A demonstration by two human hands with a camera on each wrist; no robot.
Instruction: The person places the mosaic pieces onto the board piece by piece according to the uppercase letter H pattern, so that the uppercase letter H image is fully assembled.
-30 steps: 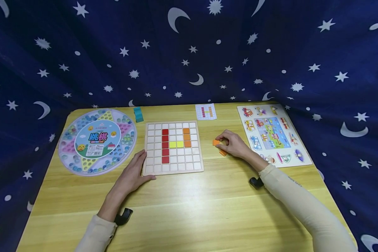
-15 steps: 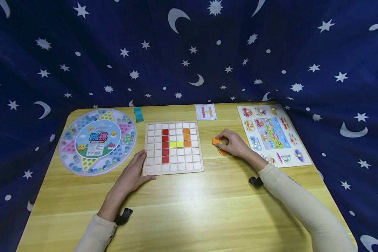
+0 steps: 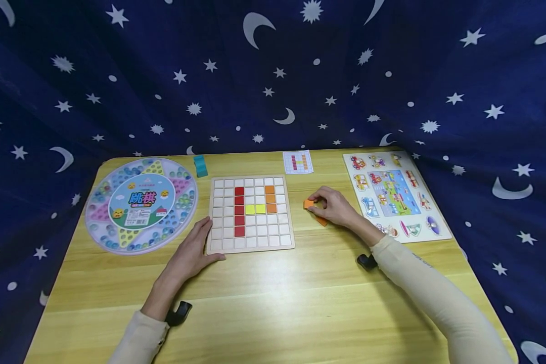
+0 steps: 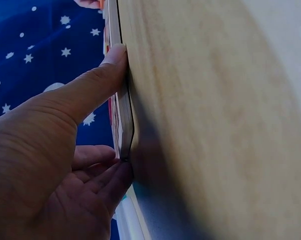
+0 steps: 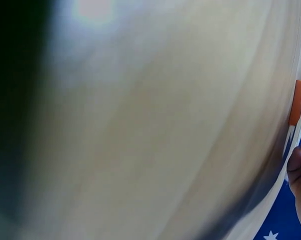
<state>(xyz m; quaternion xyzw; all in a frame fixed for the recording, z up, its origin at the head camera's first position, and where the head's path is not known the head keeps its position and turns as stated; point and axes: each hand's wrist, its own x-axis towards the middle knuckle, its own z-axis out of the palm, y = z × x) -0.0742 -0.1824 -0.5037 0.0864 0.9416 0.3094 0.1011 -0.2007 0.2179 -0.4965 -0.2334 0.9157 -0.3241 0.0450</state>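
Note:
A square wooden grid board [image 3: 250,245] lies mid-table, with a red column of squares [image 3: 239,209], two yellow squares [image 3: 255,209] and an orange column [image 3: 270,199]. At its near left corner rests my left hand [image 3: 192,251], fingers along the left side and thumb on the front edge; the left wrist view shows that thumb [image 4: 93,87] straight against the rim. Right of the board, my right hand [image 3: 335,206] pinches an orange block [image 3: 308,203] between thumb and fingertips. Another orange block [image 3: 321,221] lies below those fingers, partly covered. Only part of the right hand [image 5: 300,167] shows in its wrist view.
A small pattern card [image 3: 298,162] lies behind the board. Teal blocks [image 3: 200,166] stand at the back. A round Chinese checkers set [image 3: 141,206] is on the left, a picture puzzle board [image 3: 396,194] on the right. A starry curtain [image 3: 273,76] hangs behind the table.
My right hand has shifted slightly left with the orange block, uncovering more of the other block below. The left hand and the board have stayed in place.

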